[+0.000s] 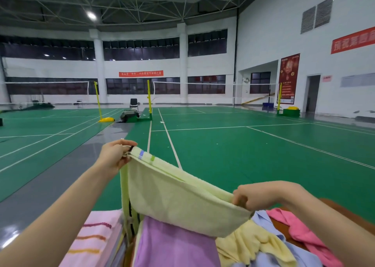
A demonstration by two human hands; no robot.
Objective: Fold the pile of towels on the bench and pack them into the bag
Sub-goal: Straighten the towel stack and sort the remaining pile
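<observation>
1. Indoor badminton hall: green court floor (223,145) with white lines, nets strung on yellow posts (149,100), white walls, red banners.
2. Left hand (115,157) is raised and stretched out ahead. Its fingers are curled in and pinch the top corner of a pale yellow-green towel (178,197) at the hem.
3. Right hand (255,195) is lower and nearer the body. Its thumb and bent fingers are closed round the opposite corner of the same towel.
4. Towel hangs doubled between the two hands, held in the air above the pile. Its top edge slopes down from left to right. Short blue and green stripes sit by the left-hand corner. A narrow fold drops straight down from that corner.
5. Beneath it, on the brown surface (284,230), lies the rest of the pile:
   - a pink striped towel (95,232) at far left, lying flat
   - a purple towel (172,244) just beside it
   - a crumpled yellow towel (253,244) further right
   - a light blue towel (284,244) touching the yellow one
   - a coral-pink towel (304,230) at the right, partly under the right forearm
</observation>
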